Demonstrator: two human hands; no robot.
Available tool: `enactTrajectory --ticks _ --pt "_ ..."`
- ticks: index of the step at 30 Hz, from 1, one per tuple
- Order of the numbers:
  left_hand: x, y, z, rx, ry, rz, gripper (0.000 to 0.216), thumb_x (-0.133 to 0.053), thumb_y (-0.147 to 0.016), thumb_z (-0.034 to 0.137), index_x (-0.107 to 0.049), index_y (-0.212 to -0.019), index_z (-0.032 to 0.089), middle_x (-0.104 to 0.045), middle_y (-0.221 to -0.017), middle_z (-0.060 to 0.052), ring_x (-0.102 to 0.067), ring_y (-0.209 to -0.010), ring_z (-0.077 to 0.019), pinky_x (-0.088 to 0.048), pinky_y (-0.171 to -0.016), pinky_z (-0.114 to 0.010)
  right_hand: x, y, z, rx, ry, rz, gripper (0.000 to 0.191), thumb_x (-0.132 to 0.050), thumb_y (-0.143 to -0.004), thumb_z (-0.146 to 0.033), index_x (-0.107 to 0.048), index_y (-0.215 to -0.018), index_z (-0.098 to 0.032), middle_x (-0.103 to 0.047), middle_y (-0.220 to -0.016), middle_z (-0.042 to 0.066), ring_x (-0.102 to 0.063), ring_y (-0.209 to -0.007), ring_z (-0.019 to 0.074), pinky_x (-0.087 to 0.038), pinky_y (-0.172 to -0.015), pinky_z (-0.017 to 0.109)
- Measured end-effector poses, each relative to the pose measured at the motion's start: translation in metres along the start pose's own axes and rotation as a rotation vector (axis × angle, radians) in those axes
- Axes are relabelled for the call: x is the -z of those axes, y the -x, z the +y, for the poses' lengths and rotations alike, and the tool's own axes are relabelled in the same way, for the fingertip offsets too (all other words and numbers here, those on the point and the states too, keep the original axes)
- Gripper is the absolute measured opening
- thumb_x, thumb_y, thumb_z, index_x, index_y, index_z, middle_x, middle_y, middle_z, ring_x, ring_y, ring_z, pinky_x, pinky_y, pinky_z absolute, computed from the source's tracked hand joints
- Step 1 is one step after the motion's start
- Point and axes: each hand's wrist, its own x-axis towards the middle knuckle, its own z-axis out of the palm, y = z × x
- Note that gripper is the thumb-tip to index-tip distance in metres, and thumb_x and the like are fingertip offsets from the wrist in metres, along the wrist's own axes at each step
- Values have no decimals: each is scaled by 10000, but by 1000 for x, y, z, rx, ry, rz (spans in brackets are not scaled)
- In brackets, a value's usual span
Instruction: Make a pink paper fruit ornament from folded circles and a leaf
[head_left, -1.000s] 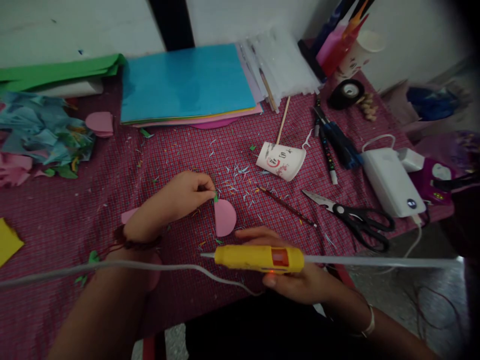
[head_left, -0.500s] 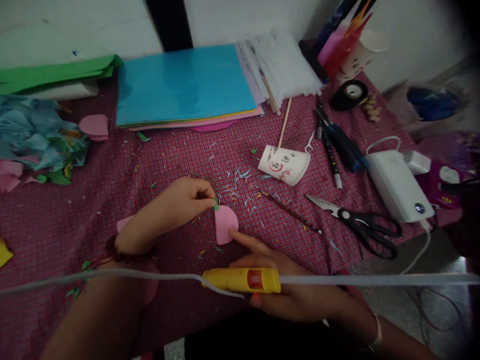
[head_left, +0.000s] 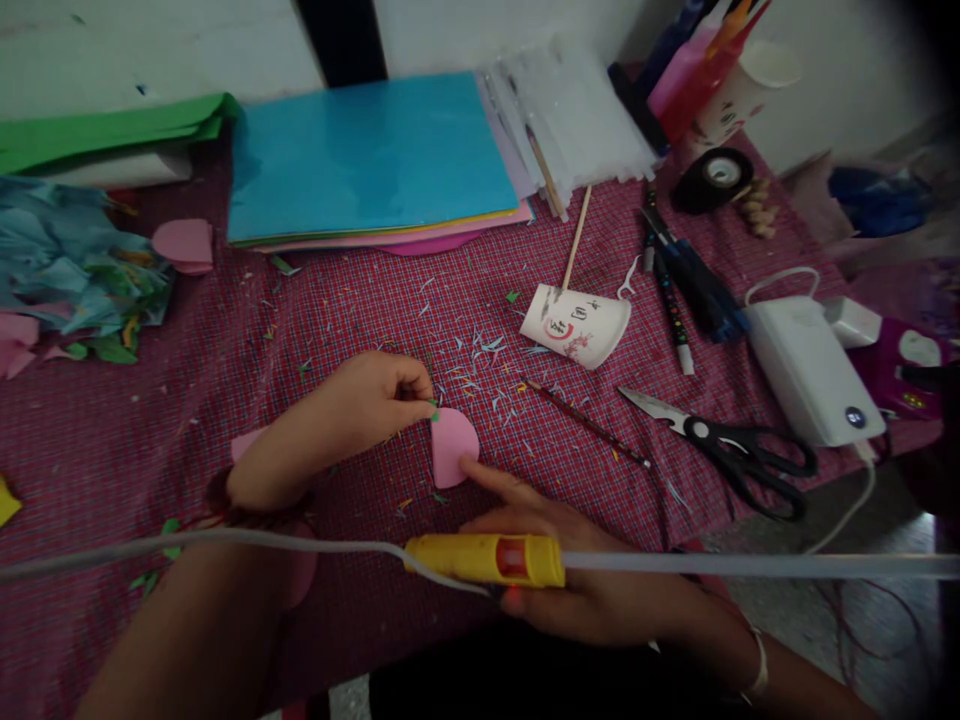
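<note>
A pink paper piece (head_left: 453, 448) with a rounded right edge lies on the checked cloth between my hands. My left hand (head_left: 375, 395) pinches a small green paper piece (head_left: 434, 411) at the top left corner of the pink one. My right hand (head_left: 555, 540) is wrapped round a yellow hot glue gun (head_left: 484, 560), with a long pale glue stick (head_left: 712, 565) running out to the right. Its outstretched index finger presses on the pink piece's right edge. Part of the glue gun's grip is hidden by the hand.
Scissors (head_left: 716, 445), a dark thin stick (head_left: 585, 422) and a tipped paper cup (head_left: 577, 325) lie to the right. Blue sheets (head_left: 367, 160) are stacked at the back, crumpled paper (head_left: 75, 260) at left. A white power box (head_left: 814, 370) sits near the right edge. Paper snippets litter the cloth.
The view has shifted slightly, so the things at the right appear a little farther right. Both hands keep nearly the same pose on the pink and green paper.
</note>
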Motion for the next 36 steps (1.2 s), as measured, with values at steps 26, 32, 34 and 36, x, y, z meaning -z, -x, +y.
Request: enactTrajectory --ticks 26,32,34,36 --pt "13 20 11 5 107 287 308 -473 -895 432 -542 -717 191 -491 -605 41 -440 -550 -104 -323 -497 -235 -13 9 11 -48 -461 364 298 -543 -899 -346 -600 -1166 -226 -666 -1070 77 -647 -884 152 -549 -755 289" --pt "7 51 21 13 -160 308 283 -419 -910 399 -564 -767 203 -544 -653 14 -515 -597 -145 -376 -545 -282 -5 15 9 -239 -435 624 256 -566 -885 -407 -644 -1025 -208 -715 -846 55 -656 -657 131 -511 -516 211" --pt "-9 61 21 39 -359 317 257 -401 -916 343 -593 -832 195 -611 -771 -39 -579 -712 -200 -430 -615 -328 -3 13 10 -256 -363 657 222 -576 -882 -372 -644 -1014 -207 -718 -861 58 -661 -683 137 -534 -573 233" --pt "-31 69 21 59 -555 317 249 -389 -909 258 -611 -826 178 -630 -806 -85 -600 -769 -247 -459 -644 -369 -2 9 10 -227 -317 649 259 -567 -890 -341 -614 -1109 -213 -714 -930 68 -671 -757 149 -551 -644 256"
